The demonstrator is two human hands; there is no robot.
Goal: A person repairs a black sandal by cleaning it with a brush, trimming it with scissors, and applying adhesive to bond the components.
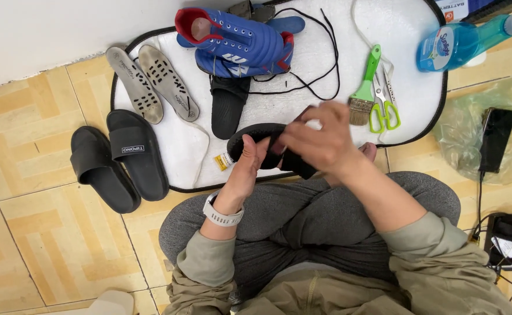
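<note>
My left hand (245, 170) grips the near end of a black insole (254, 137), palm turned right, a pale watch on the wrist. My right hand (321, 140) closes over the insole's other end, fingers curled across its top. Both hands hold it just above the near edge of a white mat (177, 149). On the mat lies a blue shoe with a red collar (238, 46), on its side, with a loose black lace (314, 70) beside it and a second black insole (228, 105) below it.
Two grey insoles (151, 81) lie at the mat's left end, two black slides (119, 163) on the tiled floor. A green brush (365, 87), green scissors (384, 108), a blue spray bottle (460, 41), a phone on a plastic bag (496, 137) sit right.
</note>
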